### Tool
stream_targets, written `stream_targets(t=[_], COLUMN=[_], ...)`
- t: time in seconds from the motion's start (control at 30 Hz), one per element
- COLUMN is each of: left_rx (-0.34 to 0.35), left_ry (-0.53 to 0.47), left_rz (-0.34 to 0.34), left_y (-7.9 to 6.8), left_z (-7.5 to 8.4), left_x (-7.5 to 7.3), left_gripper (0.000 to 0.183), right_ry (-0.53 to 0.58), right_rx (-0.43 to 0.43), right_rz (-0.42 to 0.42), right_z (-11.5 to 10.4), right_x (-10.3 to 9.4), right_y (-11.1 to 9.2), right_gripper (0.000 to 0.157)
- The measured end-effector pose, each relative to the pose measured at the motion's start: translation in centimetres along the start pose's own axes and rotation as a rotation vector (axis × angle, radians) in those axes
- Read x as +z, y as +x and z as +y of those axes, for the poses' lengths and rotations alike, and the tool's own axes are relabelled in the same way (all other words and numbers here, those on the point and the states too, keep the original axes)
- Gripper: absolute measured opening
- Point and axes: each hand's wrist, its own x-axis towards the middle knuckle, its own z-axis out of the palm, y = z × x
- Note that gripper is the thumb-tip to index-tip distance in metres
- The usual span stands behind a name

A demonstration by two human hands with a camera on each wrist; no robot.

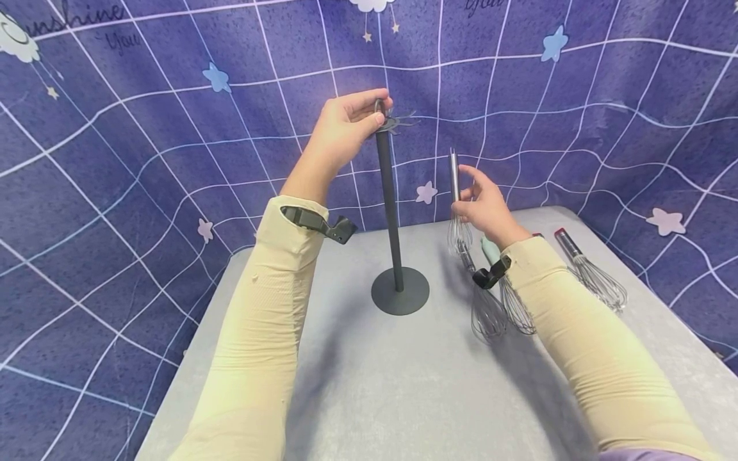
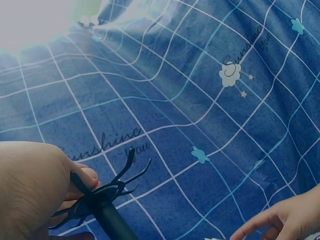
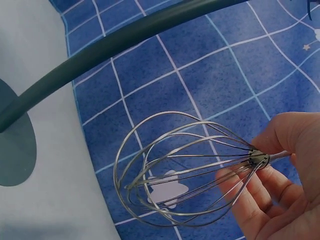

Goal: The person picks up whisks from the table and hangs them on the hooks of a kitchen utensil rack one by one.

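Observation:
A dark grey stand (image 1: pixel 389 198) rises upright from a round base on the table, with a ring of curved hooks (image 2: pixel 107 192) at its top. My left hand (image 1: pixel 346 125) pinches the top of this stand between thumb and fingers. To the right of the pole, my right hand (image 1: pixel 487 205) holds a metal whisk (image 1: pixel 454 176) upright, handle up and wires down. In the right wrist view, thumb and fingers surround the whisk's collar (image 3: pixel 259 157), where the wires join the handle. Its wire loops overlap a whisk lying behind in the head view.
On the grey table (image 1: pixel 369 384), a whisk with a pale green handle (image 1: pixel 491 251) lies beside another wire whisk (image 1: pixel 489 317), partly below my right forearm. Farther right lies a whisk with a dark, red-tipped handle (image 1: pixel 569 243). A blue patterned cloth (image 1: pixel 277 77) hangs behind the table.

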Motion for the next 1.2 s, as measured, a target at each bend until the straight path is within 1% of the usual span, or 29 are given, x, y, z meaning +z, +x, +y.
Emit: stream_targets(t=[0.27, 0.5, 0.63, 0.83, 1.03, 1.2], left_rx=[0.031, 0.037, 0.031, 0.018, 0.012, 0.002], left_ry=[-0.015, -0.011, -0.002, 0.011, 0.008, 0.014], left_rz=[-0.012, -0.016, -0.019, -0.025, -0.026, -0.026], left_y=[0.1, 0.1, 0.1, 0.1, 0.0, 0.0], left_z=[-0.2, -0.4, -0.4, -0.3, -0.2, -0.1], left_x=[0.1, 0.1, 0.0, -0.1, -0.2, -0.2], left_gripper=[0.039, 0.039, 0.039, 0.040, 0.040, 0.041], right_ry=[-0.046, -0.084, -0.082, -0.092, -0.057, -0.069], right_rx=[-0.016, -0.028, -0.038, -0.063, -0.070, -0.086], right_rz=[0.012, 0.001, -0.014, -0.015, -0.033, -0.027], right_z=[-0.7, -1.1, -1.4, -1.9, -2.4, -2.6], right_x=[-0.3, -0.2, -0.2, -0.2, -0.2, -0.2], right_y=[0.2, 0.2, 0.2, 0.2, 0.3, 0.6], right_gripper=[0.085, 0.090, 0.091, 0.093, 0.094, 0.093])
